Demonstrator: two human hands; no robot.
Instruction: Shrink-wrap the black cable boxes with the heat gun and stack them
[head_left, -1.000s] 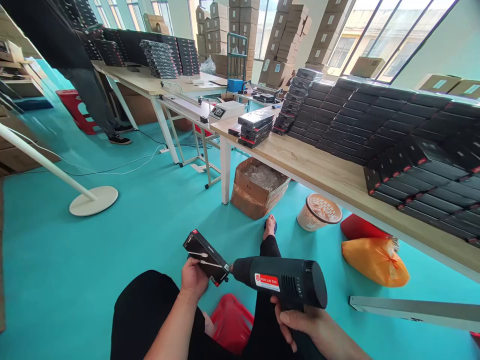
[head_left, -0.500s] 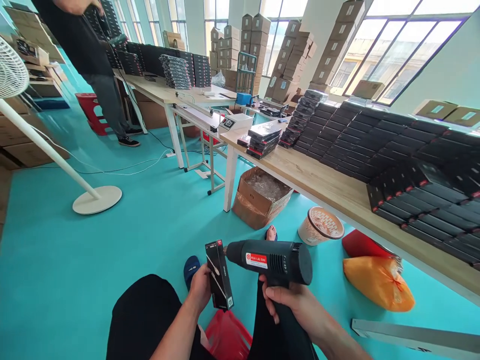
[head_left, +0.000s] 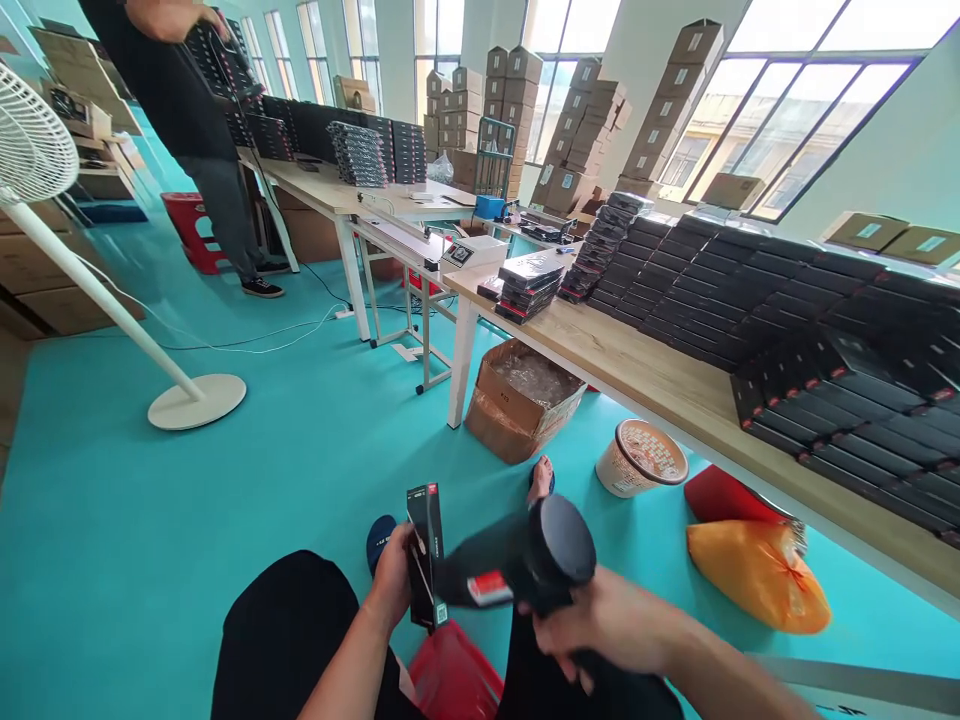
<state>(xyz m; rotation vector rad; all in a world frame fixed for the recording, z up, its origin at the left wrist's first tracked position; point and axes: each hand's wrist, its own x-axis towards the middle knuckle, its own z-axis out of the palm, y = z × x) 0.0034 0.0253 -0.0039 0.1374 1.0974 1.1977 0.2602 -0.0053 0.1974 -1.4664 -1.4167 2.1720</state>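
Note:
My left hand point(head_left: 393, 577) grips a slim black box point(head_left: 425, 540) by its left side, holding it upright above the floor between my knees. A pale cable-like picture and a small red mark show on the box's face. In my right hand point(head_left: 585, 625) is a dark heat gun point(head_left: 525, 555) with a red and white label, gripped by its handle and blurred by motion. Its nozzle points left at the lower part of the box; whether the two touch I cannot tell. Below the box, a red plastic stool point(head_left: 456, 675) shows between my legs.
A wooden table point(head_left: 600, 340) on the right bears stacked black boxes point(head_left: 847, 390). Beneath it stand a carton of clear film point(head_left: 517, 420), a basket point(head_left: 637, 470) and an orange bag point(head_left: 757, 575). A white fan point(head_left: 105, 290) stands left; another person point(head_left: 187, 130) stands behind.
The heat gun has swung, its nozzle going from the box's top to its lower part. The box has turned and shifted slightly left. The other person's hand has moved a little right.

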